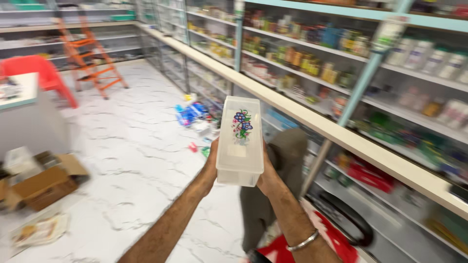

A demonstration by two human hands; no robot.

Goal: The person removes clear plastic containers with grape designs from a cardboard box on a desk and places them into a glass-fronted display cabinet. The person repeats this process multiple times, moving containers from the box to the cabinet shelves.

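Note:
I hold a long translucent white plastic box [239, 140] with a flower picture on its lid out in front of me, lengthwise. My left hand [211, 164] grips its left side and my right hand [267, 171] grips its right side near the closer end. A metal bangle [302, 241] circles my right wrist. The picture is blurred by movement.
Shelves [341, 134] full of bottles and packets run along the right. An orange stepladder [90, 53] stands at the back, with a red chair [41, 70] and a counter [22, 92] to its left. An open cardboard box [44, 182] and scattered packets [195, 117] lie on the white marble floor.

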